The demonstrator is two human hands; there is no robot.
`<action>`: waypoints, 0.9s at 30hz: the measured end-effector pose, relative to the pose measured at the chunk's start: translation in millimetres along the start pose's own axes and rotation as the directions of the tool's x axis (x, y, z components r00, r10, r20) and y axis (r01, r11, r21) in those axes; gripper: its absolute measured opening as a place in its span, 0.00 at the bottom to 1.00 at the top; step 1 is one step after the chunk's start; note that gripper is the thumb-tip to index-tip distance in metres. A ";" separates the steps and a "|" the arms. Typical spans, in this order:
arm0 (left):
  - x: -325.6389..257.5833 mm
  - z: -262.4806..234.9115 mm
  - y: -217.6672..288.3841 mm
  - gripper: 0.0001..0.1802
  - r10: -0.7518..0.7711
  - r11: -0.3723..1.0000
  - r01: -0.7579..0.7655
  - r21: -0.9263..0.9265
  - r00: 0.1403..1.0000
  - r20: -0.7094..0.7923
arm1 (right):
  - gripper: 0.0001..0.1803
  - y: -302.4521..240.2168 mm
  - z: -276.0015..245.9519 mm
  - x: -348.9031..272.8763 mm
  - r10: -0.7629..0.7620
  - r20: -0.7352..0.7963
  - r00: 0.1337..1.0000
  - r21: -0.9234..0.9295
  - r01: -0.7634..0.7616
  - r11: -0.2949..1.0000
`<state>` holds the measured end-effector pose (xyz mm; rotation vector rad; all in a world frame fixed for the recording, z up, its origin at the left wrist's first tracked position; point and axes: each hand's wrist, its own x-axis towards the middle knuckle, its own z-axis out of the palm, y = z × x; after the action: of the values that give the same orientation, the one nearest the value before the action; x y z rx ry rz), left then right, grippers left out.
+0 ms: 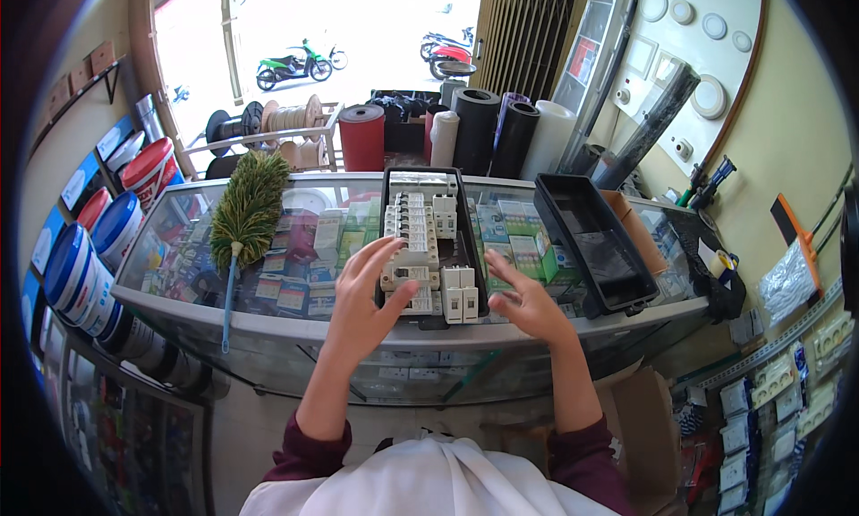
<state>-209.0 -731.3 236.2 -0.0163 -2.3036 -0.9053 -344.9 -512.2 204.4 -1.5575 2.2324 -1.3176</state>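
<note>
A black tray (pixel 471 248) holding white circuit breakers lies lengthwise on the glass counter in front of me. A long row of breakers (pixel 412 216) fills its left side, and a shorter group (pixel 444 214) sits at the right. Two wider breakers (pixel 460 300) stand side by side at the near right corner. My left hand (pixel 365 292) is over the tray's near left edge, fingers spread, thumb near the breakers; whether it touches them I cannot tell. My right hand (pixel 530 306) hovers just right of the wider breakers, fingers apart, holding nothing.
An empty black tray (pixel 595 243) lies on the right of the glass counter (pixel 358 330). A green-yellow duster (pixel 249 212) rests on the left. Behind the counter stand rolls of sheeting (pixel 474 127) and cable spools (pixel 291 114). Paint buckets (pixel 116 225) line the left; a cardboard box (pixel 640 427) stands low right.
</note>
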 end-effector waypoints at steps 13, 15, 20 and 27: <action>-54.7 14.6 -39.8 0.27 -0.358 0.860 0.397 -0.321 0.917 0.175 | 0.14 20.5 12.0 30.6 0.557 0.031 0.830 0.402 -0.521 0.753; -59.4 18.9 -53.3 0.27 -0.349 0.848 0.383 -0.366 0.924 0.158 | 0.13 19.9 13.4 31.6 0.545 0.048 0.837 0.432 -0.509 0.744; -60.2 11.3 -66.7 0.25 -0.368 0.705 0.434 -0.561 0.900 0.235 | 0.11 2.9 29.6 24.3 0.617 0.018 0.787 0.474 -0.550 0.688; -59.9 -23.3 -90.2 0.26 -0.519 0.506 0.510 -0.695 0.824 0.227 | 0.12 -38.8 88.4 19.5 0.668 -0.044 0.743 0.707 -0.449 0.546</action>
<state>-170.0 -801.3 159.8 0.3582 -1.7634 -2.1088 -279.4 -583.0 184.3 -0.3215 1.7916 -1.8888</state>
